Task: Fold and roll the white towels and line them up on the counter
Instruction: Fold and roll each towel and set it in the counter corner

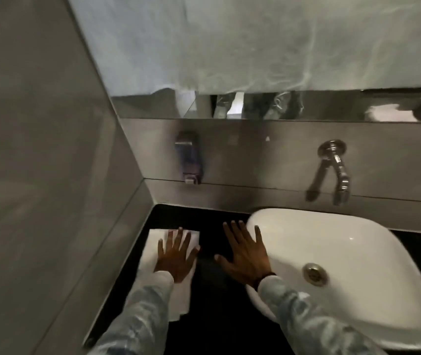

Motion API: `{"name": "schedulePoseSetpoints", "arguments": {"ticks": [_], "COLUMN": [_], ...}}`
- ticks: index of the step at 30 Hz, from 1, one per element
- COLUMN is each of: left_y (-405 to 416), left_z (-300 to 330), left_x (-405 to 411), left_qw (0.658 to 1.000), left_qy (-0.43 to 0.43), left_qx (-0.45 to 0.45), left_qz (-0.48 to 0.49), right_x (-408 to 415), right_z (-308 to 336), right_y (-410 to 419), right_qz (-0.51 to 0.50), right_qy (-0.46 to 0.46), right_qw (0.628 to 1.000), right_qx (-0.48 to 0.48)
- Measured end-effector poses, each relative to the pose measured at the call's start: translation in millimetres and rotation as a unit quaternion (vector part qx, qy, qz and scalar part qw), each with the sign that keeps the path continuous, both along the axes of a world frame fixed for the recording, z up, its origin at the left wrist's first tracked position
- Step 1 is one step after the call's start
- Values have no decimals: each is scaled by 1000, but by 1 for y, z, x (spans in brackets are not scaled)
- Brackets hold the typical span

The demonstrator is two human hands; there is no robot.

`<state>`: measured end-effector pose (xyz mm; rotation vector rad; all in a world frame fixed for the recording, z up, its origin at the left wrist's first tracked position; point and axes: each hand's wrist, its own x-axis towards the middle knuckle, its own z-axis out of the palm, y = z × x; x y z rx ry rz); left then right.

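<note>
A white towel [153, 248] lies flat as a long folded strip on the black counter [212, 303], close to the left wall. My left hand [176, 257] rests palm down on the towel with its fingers spread. My right hand [245, 254] is flat and open over the bare counter, its fingers spread, its outer edge against the rim of the basin. Nothing is held in either hand. My left sleeve hides the towel's near end.
A white basin [358, 265] with a metal drain fills the right of the counter. On the steel back wall hang a soap dispenser [189, 160] and a chrome tap [337, 167]. A grey wall closes the left side. A covered mirror hangs above.
</note>
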<state>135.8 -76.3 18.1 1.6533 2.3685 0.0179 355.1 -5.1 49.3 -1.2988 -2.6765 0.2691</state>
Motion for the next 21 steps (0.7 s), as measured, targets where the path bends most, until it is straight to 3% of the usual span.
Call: {"name": "schedulePoseSetpoints", "arguments": {"ticks": [4,9,16,19,21], "left_y": [10,31,59,73,82], "left_z": [-37,-71,-88,-96,-106], "left_x": [-93,-153,-175,-187,-196], "left_qw": [997,993,994,996,996], "left_qy": [-54,-92,-44,-26,-6], "left_qx": [-41,-78,-58,18,23], "left_qz": [36,-1,-77,-79,-91], "right_x": [-102,-164,-202,-209,-210], "right_z": [-44,-86,-104,-109,-108], "right_y": [16,43,77,89,94], "right_qz": [9,-9,-67,-96,-111], "right_qy": [-38,-112,-127,-117,-96], "right_qw": [998,984,970,971,969], "right_qx": [-52,-141,-195,-187,-201]}}
